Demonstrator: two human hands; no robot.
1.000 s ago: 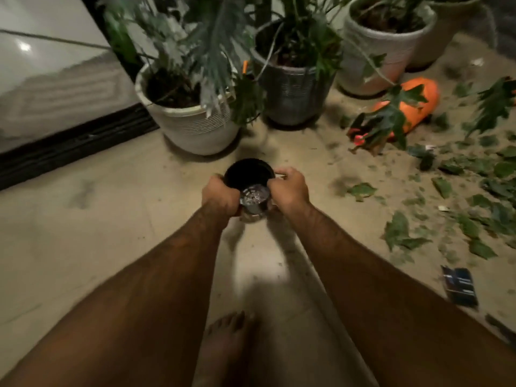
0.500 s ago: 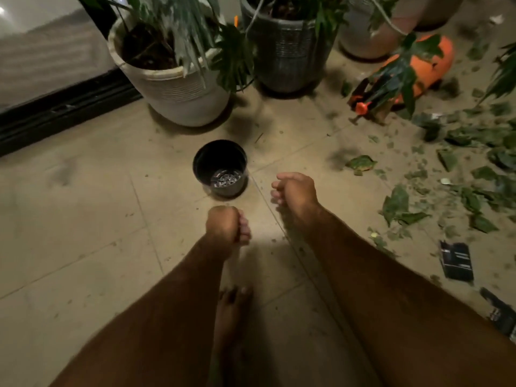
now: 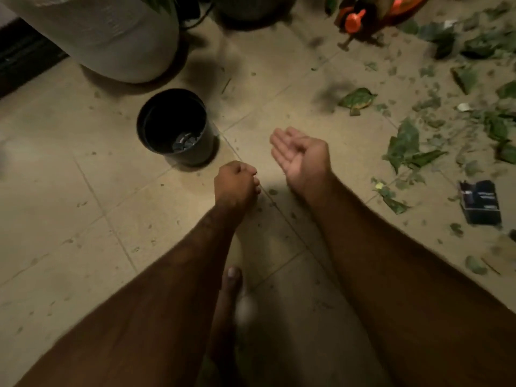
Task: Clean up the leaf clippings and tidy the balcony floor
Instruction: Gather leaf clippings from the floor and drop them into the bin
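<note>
Our left hand (image 3: 236,182) is clenched, nothing showing in it; our right hand (image 3: 301,155) is palm up, fingers loose. Both hover just right of the pot (image 3: 167,115). Clippings (image 3: 405,146) litter the floor (image 3: 83,219) farther right.

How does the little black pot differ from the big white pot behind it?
The small black plastic pot is dark and smooth; the big white ribbed planter is pale and ridged. The black pot is far smaller than the planter. The black pot shows whole; the planter is cut off at the top. Both are round and stand on the tiled floor.
</note>
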